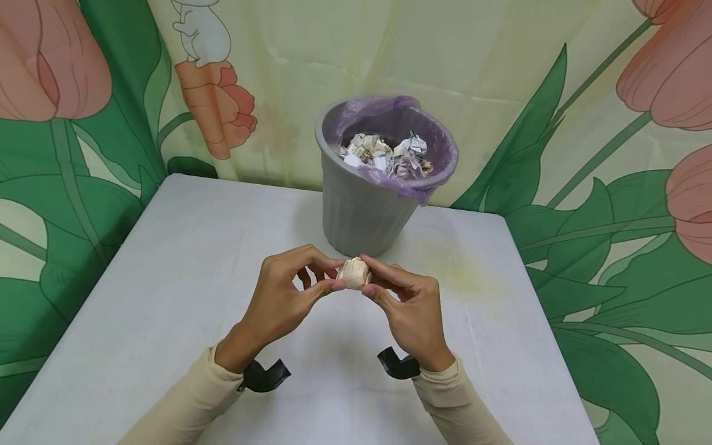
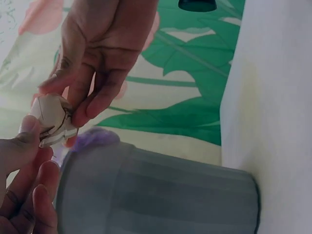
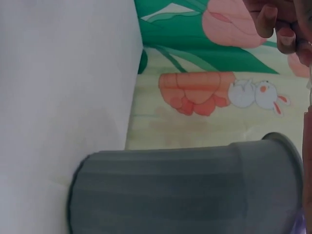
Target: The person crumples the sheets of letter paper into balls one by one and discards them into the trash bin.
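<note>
A crumpled ball of cream paper (image 1: 354, 274) is held up between both hands, in front of the bin. On its left side my left hand (image 1: 289, 290) pinches it with thumb and fingertips. From the right, my right hand (image 1: 408, 303) pinches it the same way. The left wrist view shows the paper ball (image 2: 51, 117) closely, with dark creases or lines on it. In the right wrist view the ball is almost wholly outside the frame, and only some fingers (image 3: 285, 29) show at the upper right.
A grey waste bin (image 1: 361, 213) with a purple liner (image 1: 408, 188) stands at the table's back; several crumpled papers (image 1: 369, 148) lie inside. White cloth covers the table (image 1: 167, 296). A curtain (image 1: 289, 93) printed with tulips and a rabbit hangs behind it.
</note>
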The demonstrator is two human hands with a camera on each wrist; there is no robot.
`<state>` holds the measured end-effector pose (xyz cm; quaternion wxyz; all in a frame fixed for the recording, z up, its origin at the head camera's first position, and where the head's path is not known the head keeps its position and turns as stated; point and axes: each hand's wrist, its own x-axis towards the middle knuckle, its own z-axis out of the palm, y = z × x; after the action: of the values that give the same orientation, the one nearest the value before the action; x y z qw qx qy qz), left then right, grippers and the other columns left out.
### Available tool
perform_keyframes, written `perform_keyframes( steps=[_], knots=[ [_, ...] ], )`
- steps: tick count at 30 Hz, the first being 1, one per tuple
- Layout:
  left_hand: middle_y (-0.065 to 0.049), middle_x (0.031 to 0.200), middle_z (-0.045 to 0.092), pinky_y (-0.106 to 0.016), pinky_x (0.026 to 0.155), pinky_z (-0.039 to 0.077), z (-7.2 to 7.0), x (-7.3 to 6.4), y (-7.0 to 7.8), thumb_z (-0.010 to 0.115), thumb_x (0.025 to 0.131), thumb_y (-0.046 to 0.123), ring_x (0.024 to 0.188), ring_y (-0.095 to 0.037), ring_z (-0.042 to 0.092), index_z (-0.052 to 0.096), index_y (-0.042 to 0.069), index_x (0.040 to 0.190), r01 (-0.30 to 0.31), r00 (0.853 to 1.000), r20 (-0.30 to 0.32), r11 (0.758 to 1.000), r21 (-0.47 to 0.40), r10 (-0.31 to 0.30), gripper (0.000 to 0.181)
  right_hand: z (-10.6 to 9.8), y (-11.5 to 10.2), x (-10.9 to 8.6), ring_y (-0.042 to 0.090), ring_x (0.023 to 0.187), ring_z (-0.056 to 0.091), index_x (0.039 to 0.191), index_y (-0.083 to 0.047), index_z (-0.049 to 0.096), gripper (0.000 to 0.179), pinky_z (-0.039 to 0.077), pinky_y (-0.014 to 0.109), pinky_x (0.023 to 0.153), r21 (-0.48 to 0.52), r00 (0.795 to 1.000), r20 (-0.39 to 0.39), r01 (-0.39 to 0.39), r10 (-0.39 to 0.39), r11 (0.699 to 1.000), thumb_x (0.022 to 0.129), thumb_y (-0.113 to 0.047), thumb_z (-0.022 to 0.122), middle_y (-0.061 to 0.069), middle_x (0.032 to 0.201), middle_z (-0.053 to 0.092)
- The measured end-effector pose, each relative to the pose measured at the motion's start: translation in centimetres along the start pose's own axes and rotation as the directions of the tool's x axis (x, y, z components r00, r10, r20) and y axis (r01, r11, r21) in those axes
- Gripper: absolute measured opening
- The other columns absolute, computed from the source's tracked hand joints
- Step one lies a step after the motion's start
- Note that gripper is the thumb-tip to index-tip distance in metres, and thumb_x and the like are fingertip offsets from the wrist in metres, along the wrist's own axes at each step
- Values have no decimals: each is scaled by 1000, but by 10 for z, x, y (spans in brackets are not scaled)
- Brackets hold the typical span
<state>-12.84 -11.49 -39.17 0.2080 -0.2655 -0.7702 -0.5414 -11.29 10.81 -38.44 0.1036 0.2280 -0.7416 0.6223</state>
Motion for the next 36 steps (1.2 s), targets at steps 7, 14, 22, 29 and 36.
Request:
perform_keyframes(
  steps=[7,14,22,29,36],
  knots=[
    [4,97,81,-24,57,52,-2,20,4,94,80,12,73,-6,61,79,12,99,-40,999,10,999,20,40,24,-9,-7,15,17,105,79,132,0,73,44,63,34,97,-10,1000,-8,11,-11,1000,89,3,81,18,126,77],
    [3,95,81,-24,57,50,-5,39,11,94,81,16,72,-6,61,81,12,100,-59,998,3,998,23,59,23,-15,-17,31,16,107,79,132,0,73,44,62,33,97,-44,999,-23,46,-47,998,88,4,81,20,127,76],
    [3,94,81,-24,57,50,-5,57,12,93,82,17,70,-6,59,81,11,102,-73,997,11,997,32,73,25,-22,-22,44,14,106,79,132,0,73,46,61,33,99,-79,996,-38,77,-80,994,88,7,81,21,126,76],
    [2,93,81,-24,57,49,-7,72,15,94,81,17,69,-6,59,81,10,100,-95,995,1,995,8,95,24,-26,-28,56,15,105,79,131,1,73,46,62,34,99,-69,993,-51,101,-104,993,87,9,81,22,124,76],
    [3,96,82,-23,57,48,-7,87,17,94,82,19,66,-8,57,81,11,100,-98,995,-6,995,-5,98,23,-31,-36,68,13,100,78,130,0,74,45,62,34,97,-101,989,-72,119,-127,988,87,11,80,21,122,78]
  ],
)
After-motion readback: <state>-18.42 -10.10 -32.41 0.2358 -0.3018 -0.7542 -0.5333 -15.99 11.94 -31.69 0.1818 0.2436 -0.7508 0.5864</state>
